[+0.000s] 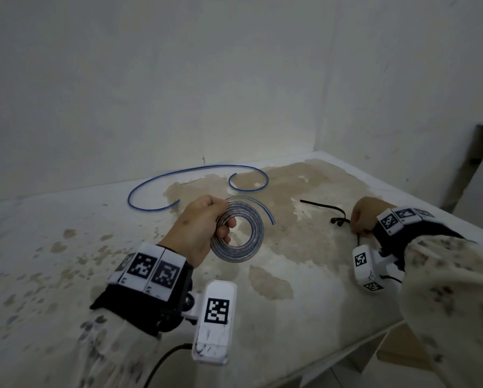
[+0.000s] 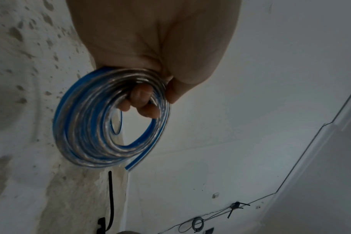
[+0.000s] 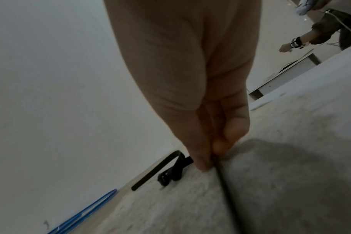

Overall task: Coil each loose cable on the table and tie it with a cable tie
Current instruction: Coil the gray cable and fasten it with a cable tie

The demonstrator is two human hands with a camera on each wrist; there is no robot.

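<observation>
Gripping the coiled cable (image 1: 237,230) at its upper left arc, my left hand (image 1: 199,224) has the fingers curled through the centre opening and the thumb over the stacked turns; the coil is held above the middle of the tabletop (image 1: 66,275), clear of the surface. My right hand (image 1: 365,218), near the right edge, pinches one black cable tie (image 3: 223,178) between thumb and fingertips, pressed down at the surface; its strap runs back toward my wrist. Judged from its look, the coiled cable is a light, clear-and-blue jacketed line, springy enough to unwind if released, so hold must stay across all turns at one point of the ring. The coil stands roughly on edge, its open face toward me, and its free end (image 1: 268,215) sticks out to the upper right as a short curved tail. The tie should wrap the bundle beside my left fingers, where the turns are already compressed. The tie appears thin, flexible and easy to drop; a pinch near one end suits threading. Just beyond my right hand lie more black ties (image 1: 325,209), one long strap pointing toward the left and far side. Farthest, along the far edge, a loose blue cable (image 1: 195,170) lies uncoiled in a wide open curve, long axis running left to right.
</observation>
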